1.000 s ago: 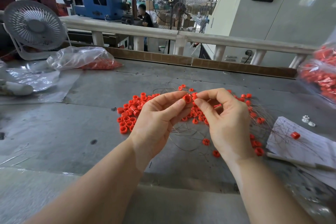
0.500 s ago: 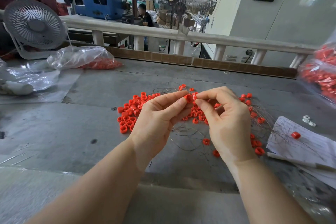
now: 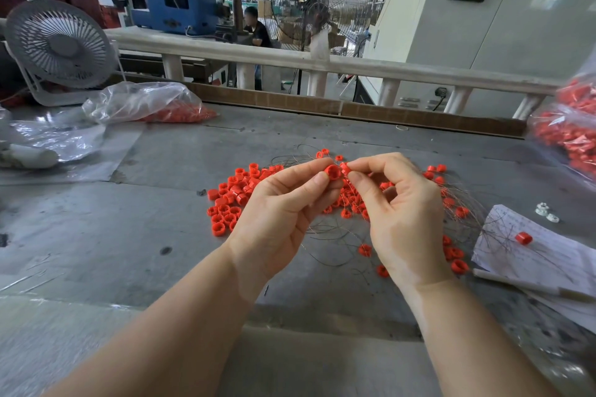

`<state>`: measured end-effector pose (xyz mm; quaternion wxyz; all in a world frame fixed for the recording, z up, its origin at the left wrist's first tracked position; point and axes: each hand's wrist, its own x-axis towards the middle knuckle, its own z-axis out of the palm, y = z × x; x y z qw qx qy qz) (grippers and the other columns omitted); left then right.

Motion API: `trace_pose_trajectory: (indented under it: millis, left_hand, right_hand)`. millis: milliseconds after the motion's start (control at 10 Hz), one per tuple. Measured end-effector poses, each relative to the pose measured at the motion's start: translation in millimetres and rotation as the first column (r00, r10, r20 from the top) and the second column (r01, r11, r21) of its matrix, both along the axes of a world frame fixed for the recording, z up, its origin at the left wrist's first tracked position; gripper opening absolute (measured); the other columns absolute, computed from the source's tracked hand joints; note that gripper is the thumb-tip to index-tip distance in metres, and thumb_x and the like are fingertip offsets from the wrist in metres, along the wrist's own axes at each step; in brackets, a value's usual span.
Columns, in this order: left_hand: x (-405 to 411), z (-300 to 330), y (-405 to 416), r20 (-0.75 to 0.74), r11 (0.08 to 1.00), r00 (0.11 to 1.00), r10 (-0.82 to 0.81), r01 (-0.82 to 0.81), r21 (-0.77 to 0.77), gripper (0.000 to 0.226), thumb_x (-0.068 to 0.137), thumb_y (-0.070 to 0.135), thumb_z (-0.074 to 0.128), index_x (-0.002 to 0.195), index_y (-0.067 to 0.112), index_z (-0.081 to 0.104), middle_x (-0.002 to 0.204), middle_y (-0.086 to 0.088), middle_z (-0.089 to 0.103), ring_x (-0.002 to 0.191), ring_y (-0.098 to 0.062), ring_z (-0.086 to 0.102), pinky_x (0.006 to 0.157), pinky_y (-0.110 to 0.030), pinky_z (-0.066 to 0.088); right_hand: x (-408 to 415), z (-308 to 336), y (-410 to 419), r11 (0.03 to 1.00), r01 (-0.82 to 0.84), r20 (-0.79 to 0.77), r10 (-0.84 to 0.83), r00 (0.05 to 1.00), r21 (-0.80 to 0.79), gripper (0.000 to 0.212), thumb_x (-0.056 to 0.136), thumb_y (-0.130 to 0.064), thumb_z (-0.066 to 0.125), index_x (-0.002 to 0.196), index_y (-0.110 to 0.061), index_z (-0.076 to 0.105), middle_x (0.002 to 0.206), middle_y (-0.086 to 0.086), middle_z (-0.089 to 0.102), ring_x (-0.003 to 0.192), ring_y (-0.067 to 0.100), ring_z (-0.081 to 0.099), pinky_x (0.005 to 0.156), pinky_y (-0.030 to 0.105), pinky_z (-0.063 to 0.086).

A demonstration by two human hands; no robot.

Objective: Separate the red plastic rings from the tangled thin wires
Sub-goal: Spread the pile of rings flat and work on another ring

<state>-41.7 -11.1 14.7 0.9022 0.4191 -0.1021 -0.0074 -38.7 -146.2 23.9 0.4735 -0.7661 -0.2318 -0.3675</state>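
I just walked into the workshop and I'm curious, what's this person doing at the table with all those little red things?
A person is pulling red plastic rings off tangled thin wires. The left hand pinches one red ring while the right hand pinches right beside it, both raised above the grey table. A pile of loose rings lies to the left, and more rings sit scattered among the wires. Bags of red parts lie at both sides.

Bright red rings (image 3: 232,200), thin dark wires (image 3: 325,229), grey table (image 3: 96,219), white fan (image 3: 59,45)
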Motion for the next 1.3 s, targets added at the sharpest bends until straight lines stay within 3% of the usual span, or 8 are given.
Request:
trace_pose_trajectory:
  millis: [900,1100,1300]
  left_hand:
    - [-1.9,2.5,0.2,-0.01,1.0,1.0,-0.019,0.019,-0.023,0.022,0.07,0.003,0.06,0.082,0.01,0.077,0.082,-0.007,0.073,0.077,-0.013,0.071,0.066,-0.017,0.055]
    - [-1.9,1.5,0.4,-0.008,0.999,1.0,-0.018,0.018,-0.027,0.021,0.071,0.004,0.061,0.083,0.01,0.077,0.083,-0.008,0.074,0.077,-0.013,0.071,0.066,-0.017,0.055]
    - [-2.1,1.7,0.1,-0.008,1.0,1.0,0.011,-0.011,-0.001,0.019,0.07,0.005,0.062,0.081,0.011,0.077,0.081,-0.006,0.074,0.077,-0.012,0.071,0.065,-0.017,0.055]
  right_hand:
    - [-3.9,5.5,1.3,0.99,-0.05,-0.121,0.066,0.99,0.131,0.011,0.087,-0.007,0.062,0.085,-0.017,0.066,0.079,-0.011,0.064,0.075,0.001,0.058,0.067,0.009,0.042]
    - [-3.6,5.5,2.5,0.98,-0.078,-0.135,0.103,0.985,0.182,0.014,0.087,-0.006,0.062,0.084,-0.019,0.065,0.077,-0.011,0.064,0.073,-0.001,0.058,0.058,0.005,0.043]
    - [-1.0,0.3,1.3,0.992,-0.05,-0.103,0.062,0.993,0.116,0.01,0.086,-0.009,0.065,0.084,-0.018,0.064,0.077,-0.011,0.063,0.072,0.002,0.058,0.067,0.009,0.042]
